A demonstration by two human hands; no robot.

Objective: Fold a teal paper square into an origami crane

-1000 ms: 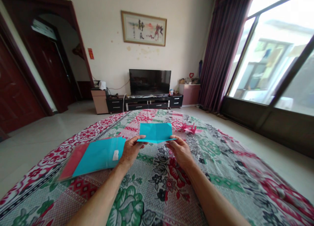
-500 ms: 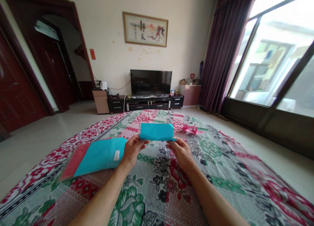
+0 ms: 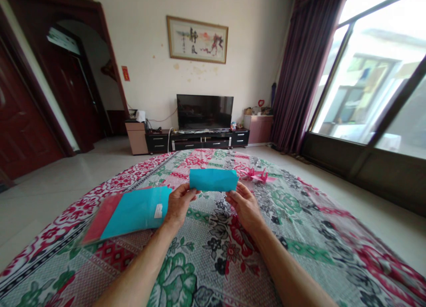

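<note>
A blue sheet of paper [image 3: 213, 180], a wide rectangle in shape, is held up above the patterned cloth. My left hand [image 3: 180, 203] pinches its lower left corner between thumb and fingers. At the lower right corner, my right hand [image 3: 245, 204] grips it the same way. Left of my left hand lies a clear packet of coloured paper [image 3: 133, 213], with blue and red sheets and a small white label. Beyond my right hand are pink folded paper pieces [image 3: 261, 175] with pointed tips.
The floral cloth [image 3: 293, 245] covers the rounded surface under my hands. Farther off, a television [image 3: 205, 112] stands on a low black cabinet [image 3: 188, 144]. A purple curtain [image 3: 294, 76] and a large window [image 3: 362, 89] are to the right; wooden doors [image 3: 26, 107] are at left.
The strip along the paper's lower edge no longer shows, and the sheet now faces me as one plain surface, slightly wider. Both hands have barely shifted.
</note>
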